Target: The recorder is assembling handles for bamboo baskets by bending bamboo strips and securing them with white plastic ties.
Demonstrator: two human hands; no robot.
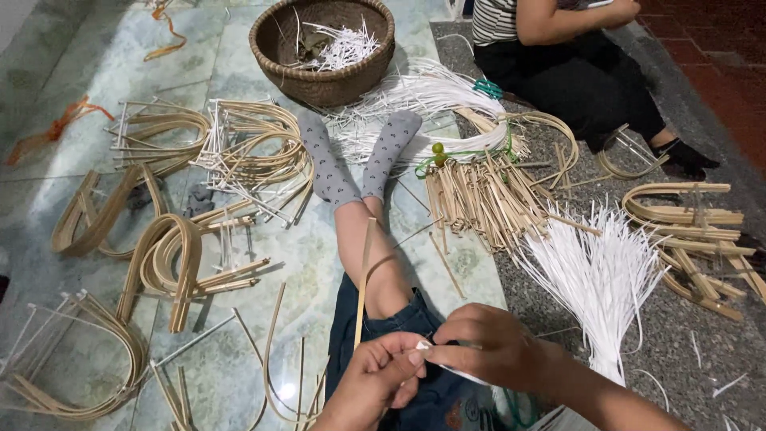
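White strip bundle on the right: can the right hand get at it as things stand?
Probably yes. The white strip bundle lies just beside the right hand with nothing between, but that hand is pinching a white strip together with the left hand.

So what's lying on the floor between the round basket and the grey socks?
In the head view, white strips fan across the floor between the woven basket and the grey socks, by the right sock.

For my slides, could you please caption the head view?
Both hands, left hand and right hand, pinch a white strip beside a bamboo strip.
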